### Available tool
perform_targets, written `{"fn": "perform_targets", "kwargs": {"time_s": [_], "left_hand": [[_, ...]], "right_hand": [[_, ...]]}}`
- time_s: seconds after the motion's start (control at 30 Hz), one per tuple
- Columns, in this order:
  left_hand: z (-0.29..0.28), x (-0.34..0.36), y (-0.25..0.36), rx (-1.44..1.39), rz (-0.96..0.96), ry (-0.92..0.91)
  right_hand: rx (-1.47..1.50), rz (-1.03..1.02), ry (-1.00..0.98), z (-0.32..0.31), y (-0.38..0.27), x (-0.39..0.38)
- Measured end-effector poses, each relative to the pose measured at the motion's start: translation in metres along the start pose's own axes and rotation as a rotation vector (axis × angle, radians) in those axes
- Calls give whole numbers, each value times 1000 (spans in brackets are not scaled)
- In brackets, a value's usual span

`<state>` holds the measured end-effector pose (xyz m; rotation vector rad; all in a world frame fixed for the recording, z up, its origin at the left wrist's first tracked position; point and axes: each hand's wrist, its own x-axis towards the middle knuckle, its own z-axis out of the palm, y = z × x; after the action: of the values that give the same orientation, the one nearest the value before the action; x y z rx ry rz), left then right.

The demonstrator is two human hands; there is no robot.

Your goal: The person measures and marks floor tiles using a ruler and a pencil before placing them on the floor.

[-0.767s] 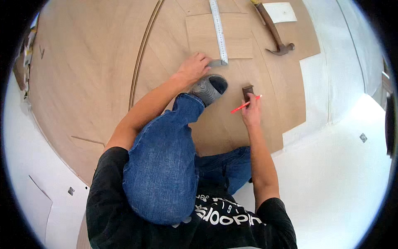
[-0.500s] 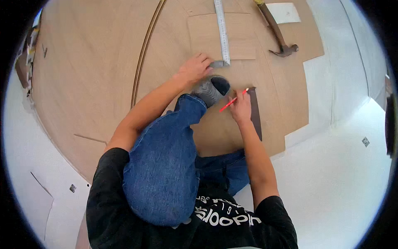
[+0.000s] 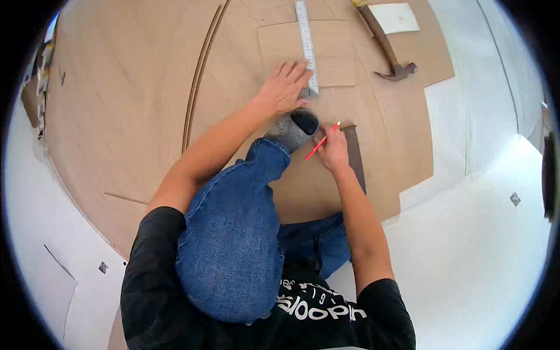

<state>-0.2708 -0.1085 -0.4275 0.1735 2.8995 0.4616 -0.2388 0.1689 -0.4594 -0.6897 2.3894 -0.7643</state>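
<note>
My left hand (image 3: 284, 87) lies with its fingers spread just beyond my socked foot. Its fingertips reach the metal blade of a try square (image 3: 307, 49), and the palm partly hides the square's short handle. The square rests across a piece of wood-look plank (image 3: 335, 55). Nearer to me and to the right, my right hand (image 3: 335, 150) is closed around a red pencil (image 3: 322, 141), held slantwise above the floor. Beside that hand runs a dark brown strip (image 3: 356, 160).
A claw hammer (image 3: 385, 44) lies at the far right, close to a small white square sheet (image 3: 395, 18). Two long thin strips (image 3: 201, 76) stretch over the wood-look flooring (image 3: 128, 105) on the left. White underlay (image 3: 461, 245) borders the stepped plank edge at right.
My left hand has gone from the square's handle to a spread pose farther forward against the blade. The right hand with the pencil has shifted slightly left.
</note>
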Motion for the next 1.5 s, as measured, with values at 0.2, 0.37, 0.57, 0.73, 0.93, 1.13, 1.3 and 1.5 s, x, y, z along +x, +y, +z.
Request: {"fn": "perform_targets", "kwargs": {"time_s": [0.2,0.37,0.57,0.73,0.93,1.13,1.3,1.5], "left_hand": [[14,8,-18,92,68,-40],[25,11,-24,79,81,1],[29,10,-24,85,72,46],[37,7,-28,98,72,62],[43,6,-28,66,72,74],[39,12,-27,75,40,-11],[44,10,-30,54,46,16],[45,10,-31,41,60,43]], "right_hand": [[-1,52,-43,0,-2,0],[-8,70,-53,1,0,0],[-6,42,1,5,1,-2],[-13,44,9,5,-1,-3],[-4,54,1,3,-2,-4],[-4,39,-5,4,4,0],[2,52,-20,4,1,0],[7,69,-35,2,-2,1]]}}
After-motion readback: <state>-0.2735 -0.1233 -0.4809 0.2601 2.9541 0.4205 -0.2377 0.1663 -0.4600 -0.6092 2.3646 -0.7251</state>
